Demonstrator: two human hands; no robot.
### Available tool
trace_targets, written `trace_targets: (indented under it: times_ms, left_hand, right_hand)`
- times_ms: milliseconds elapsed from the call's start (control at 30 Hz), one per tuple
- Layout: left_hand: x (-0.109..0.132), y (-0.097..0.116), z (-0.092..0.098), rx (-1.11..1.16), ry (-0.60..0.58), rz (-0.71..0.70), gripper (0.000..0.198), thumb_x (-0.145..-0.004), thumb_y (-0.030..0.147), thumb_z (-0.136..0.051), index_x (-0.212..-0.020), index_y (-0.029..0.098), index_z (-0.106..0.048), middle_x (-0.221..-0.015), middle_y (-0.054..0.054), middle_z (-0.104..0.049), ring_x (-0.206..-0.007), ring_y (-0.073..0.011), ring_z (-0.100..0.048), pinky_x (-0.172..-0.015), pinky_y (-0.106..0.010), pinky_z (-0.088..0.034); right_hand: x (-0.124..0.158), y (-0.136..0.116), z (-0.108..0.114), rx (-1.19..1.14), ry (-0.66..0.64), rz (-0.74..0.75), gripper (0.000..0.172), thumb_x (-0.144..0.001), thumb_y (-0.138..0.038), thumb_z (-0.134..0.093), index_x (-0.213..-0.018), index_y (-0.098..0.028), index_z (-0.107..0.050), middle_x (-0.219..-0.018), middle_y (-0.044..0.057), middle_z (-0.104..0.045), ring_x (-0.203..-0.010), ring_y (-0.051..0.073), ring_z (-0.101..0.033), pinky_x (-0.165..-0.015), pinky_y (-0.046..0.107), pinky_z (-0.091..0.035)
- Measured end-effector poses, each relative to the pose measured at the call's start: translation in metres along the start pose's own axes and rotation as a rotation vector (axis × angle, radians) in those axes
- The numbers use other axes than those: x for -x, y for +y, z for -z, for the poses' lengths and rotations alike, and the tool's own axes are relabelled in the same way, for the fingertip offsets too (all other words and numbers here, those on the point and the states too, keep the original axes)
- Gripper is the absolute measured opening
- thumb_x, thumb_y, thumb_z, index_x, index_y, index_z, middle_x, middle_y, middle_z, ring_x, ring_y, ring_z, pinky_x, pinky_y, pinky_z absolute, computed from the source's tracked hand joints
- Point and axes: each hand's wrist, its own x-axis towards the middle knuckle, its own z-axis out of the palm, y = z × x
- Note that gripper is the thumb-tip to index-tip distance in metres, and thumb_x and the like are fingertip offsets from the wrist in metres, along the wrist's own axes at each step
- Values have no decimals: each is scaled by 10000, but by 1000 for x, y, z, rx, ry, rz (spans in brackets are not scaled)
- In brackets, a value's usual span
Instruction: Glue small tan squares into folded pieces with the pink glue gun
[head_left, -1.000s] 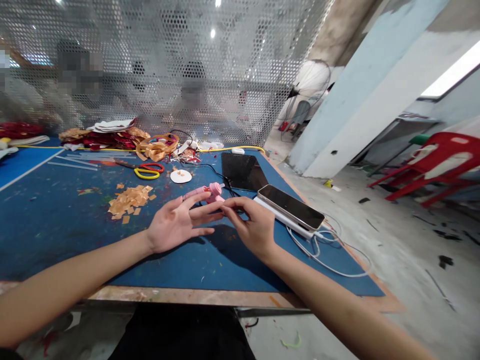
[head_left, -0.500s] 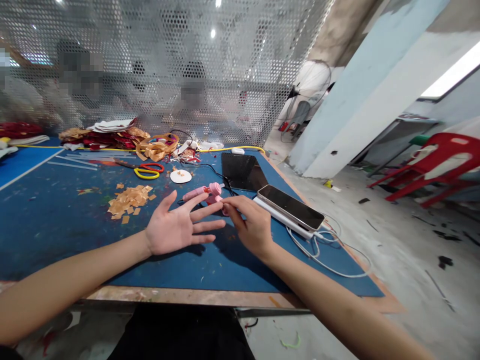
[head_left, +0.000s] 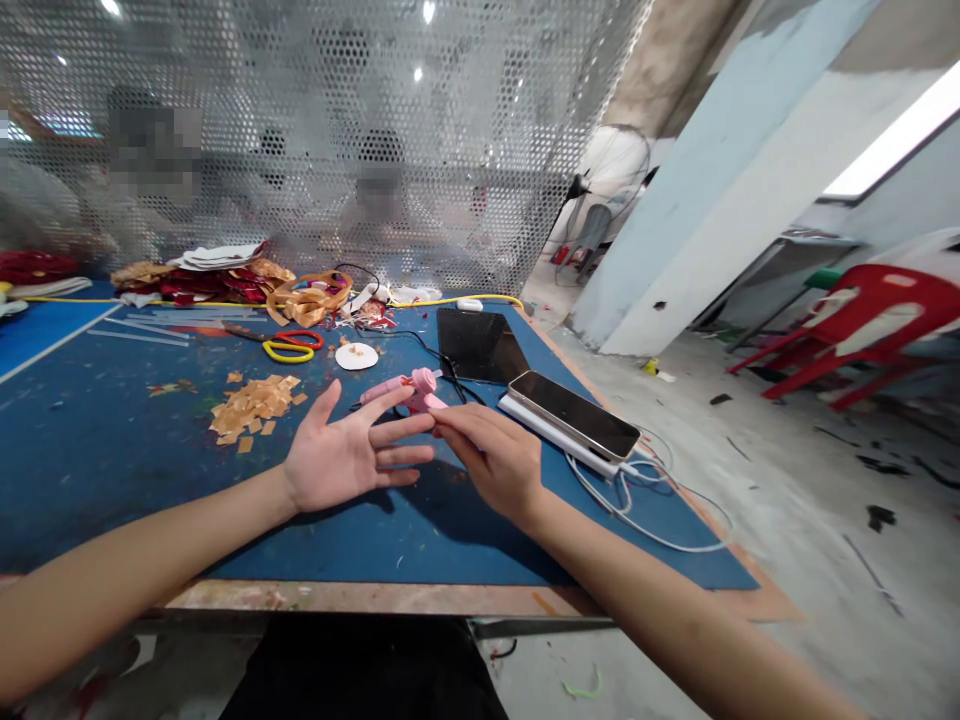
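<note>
My left hand (head_left: 337,450) is held palm up above the blue mat (head_left: 300,545), its fingers spread. My right hand (head_left: 491,450) has its thumb and fingers pinched together at the tip of my left middle finger. Whether anything small sits in that pinch is hidden. Just beyond the fingertips lies a pink glue gun (head_left: 424,381), partly covered by my left fingers. A heap of small gold squares (head_left: 255,408) rests to the left of my left hand. Behind the glue gun is a white disc (head_left: 355,356) with a few gold bits on it.
Scissors (head_left: 289,347) with red and yellow handles lie near clear glue sticks (head_left: 154,328). Gold ribbon (head_left: 307,298) and stacked red-and-gold fabric (head_left: 202,280) are at the back. To the right are a dark tablet (head_left: 480,345), a phone (head_left: 574,413) and a white cable (head_left: 660,535).
The view has shifted slightly. My right fingertips have come down a little on my left middle fingertip; the left hand keeps its spread pose.
</note>
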Motion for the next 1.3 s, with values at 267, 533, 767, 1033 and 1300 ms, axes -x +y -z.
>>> trace_targets:
  times_ms: [267,533,767,1033,1300]
  left_hand:
    - [-3,1,-6,-253,101,-70,595,-781,600,-618,-1207,185,-615,-966,-67,-752,-824,-225,-698,-763,-329,-497]
    - [5,80,-17,-1383,728,-370,382,-816,527,-586,-679,176,-648,-457,6,-559,-376,-92,-449,-449,-236,-333]
    - [27,132,18,-2087,872,186,151,-727,300,-656,-694,168,-722,-719,-39,-720,-632,-153,-608,-585,-243,-358]
    - [24,125,53,-2077,719,353,75,-676,226,-695,-648,160,-716,-664,-40,-701,-633,-160,-597,-624,-243,-373]
    - [18,126,31,-2092,559,216,123,-728,225,-673,-643,145,-711,-690,-45,-675,-695,-149,-560,-698,-245,-371]
  right_hand:
    - [-4,-7,6,-22,54,31,160,-881,-101,-562,-942,-209,-664,-766,40,-725,-656,141,-666,-599,257,-532]
    - [-4,13,13,-170,188,-186,553,-929,-504,-470,-459,-217,-422,-467,5,-481,-468,140,-474,-475,296,-378]
    - [-2,25,-1,50,-44,-354,176,-844,-387,-612,-810,-214,-606,-852,54,-596,-788,208,-566,-698,350,-467]
    - [13,48,-16,-28,-263,-579,307,-784,-453,-637,-964,-213,-575,-950,86,-624,-852,251,-604,-713,383,-500]
    - [8,48,-21,-74,-284,-594,251,-765,-426,-605,-882,-205,-583,-777,47,-625,-673,209,-566,-624,334,-449]
